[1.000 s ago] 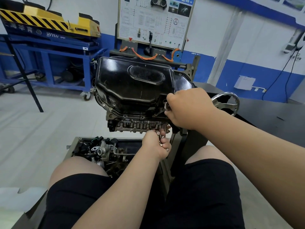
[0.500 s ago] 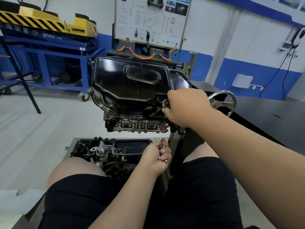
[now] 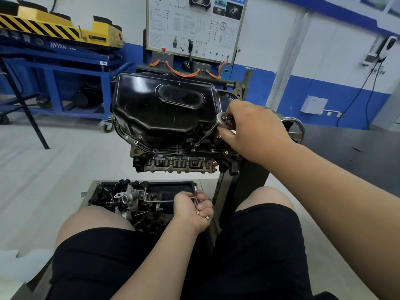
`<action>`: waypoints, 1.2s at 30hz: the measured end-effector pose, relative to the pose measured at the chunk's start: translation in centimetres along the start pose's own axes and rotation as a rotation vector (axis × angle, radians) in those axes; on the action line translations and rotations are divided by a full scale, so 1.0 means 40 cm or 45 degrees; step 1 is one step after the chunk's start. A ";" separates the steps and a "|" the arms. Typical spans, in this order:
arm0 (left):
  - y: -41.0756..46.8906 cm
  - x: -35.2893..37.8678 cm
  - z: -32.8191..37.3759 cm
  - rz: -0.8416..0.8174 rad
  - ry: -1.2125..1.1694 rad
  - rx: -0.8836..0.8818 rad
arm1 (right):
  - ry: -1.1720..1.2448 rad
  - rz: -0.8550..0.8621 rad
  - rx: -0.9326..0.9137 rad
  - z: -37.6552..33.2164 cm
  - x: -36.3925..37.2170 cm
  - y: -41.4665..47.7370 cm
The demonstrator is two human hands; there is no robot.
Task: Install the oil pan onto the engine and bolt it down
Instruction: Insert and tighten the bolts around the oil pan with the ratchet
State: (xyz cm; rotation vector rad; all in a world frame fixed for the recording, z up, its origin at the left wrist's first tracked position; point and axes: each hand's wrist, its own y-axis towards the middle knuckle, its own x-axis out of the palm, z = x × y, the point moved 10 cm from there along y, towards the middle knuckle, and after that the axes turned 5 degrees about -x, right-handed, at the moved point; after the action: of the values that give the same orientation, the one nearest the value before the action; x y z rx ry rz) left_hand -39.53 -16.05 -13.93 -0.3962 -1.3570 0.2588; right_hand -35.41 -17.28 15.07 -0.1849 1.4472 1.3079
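The black oil pan [image 3: 164, 109] sits on the upturned engine [image 3: 179, 163], which is mounted on a stand. Several bolts show along the pan's near flange [image 3: 177, 151]. My right hand [image 3: 251, 128] grips the head of a ratchet [image 3: 223, 119]; its extension runs down and left to a bolt on the flange [image 3: 195, 146]. My left hand [image 3: 193, 210] is low, above the parts tray, with its fingers curled round several loose bolts [image 3: 198, 204].
A tray of engine parts [image 3: 129, 198] lies on the stand base between my knees. The stand's chrome handwheel [image 3: 292, 128] is just right of my right hand. A blue trolley [image 3: 65, 68] and a training board [image 3: 194, 29] stand behind.
My left hand dropped from the engine's lower edge to above the tray, still holding bolts. My right hand lifted and turned, exposing the ratchet head and extension.
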 end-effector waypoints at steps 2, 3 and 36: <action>-0.009 0.025 0.027 -0.040 -0.043 0.047 | 0.090 0.007 0.027 0.001 0.000 -0.010; -0.014 0.039 0.040 -0.063 -0.051 0.068 | 0.120 0.008 0.034 -0.002 0.002 -0.015; -0.034 0.012 0.176 -0.108 0.016 0.345 | 0.425 0.045 0.139 -0.063 -0.041 -0.026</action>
State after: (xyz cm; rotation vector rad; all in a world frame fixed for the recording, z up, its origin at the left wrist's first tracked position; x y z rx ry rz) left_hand -46.38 -16.21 -11.80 -0.1141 -1.3020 0.3640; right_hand -35.56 -20.46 15.11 -0.3178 1.8062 1.2642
